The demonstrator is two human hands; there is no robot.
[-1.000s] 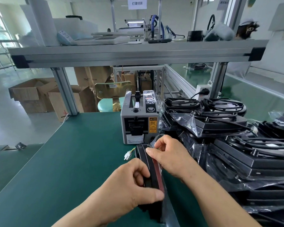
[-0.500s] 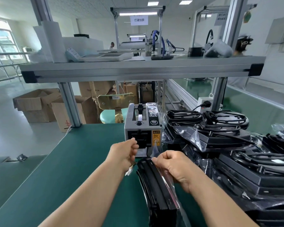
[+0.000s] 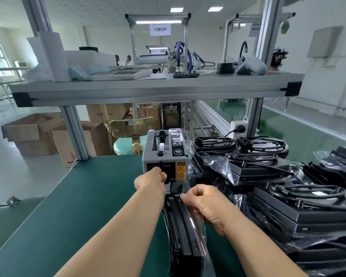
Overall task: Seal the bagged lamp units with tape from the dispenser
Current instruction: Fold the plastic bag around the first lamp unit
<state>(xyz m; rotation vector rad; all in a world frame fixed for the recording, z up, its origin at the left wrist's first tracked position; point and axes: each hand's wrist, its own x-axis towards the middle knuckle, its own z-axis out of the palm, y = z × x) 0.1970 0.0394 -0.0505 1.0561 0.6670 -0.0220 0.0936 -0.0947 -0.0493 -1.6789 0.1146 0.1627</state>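
The lamp unit [image 3: 183, 226] stands on its edge on the green table [image 3: 78, 206], its far end just in front of the tape dispenser [image 3: 165, 154], and it is wrapped in a clear bag [image 3: 200, 236]. It looks like a stiff, flat black slab, rigid enough to prop upright and probably with some weight, so a light steadying grip should do. The bag is the awkward part: thin, glossy film, likely slippery and apt to spring open if let go. The right hand [image 3: 206, 206] sits on the unit's upper edge with its fingers curled, pinching the loose film against the black rim. That is a sensible place to hold, right where tape would go. The left hand [image 3: 152, 179] is at the dispenser's front outlet with its fingers bunched at the slot. Whether they already pinch a strip I cannot tell, as the tape is too small to see. Just beside the unit on the right lies a pile of bagged units [image 3: 268, 176].
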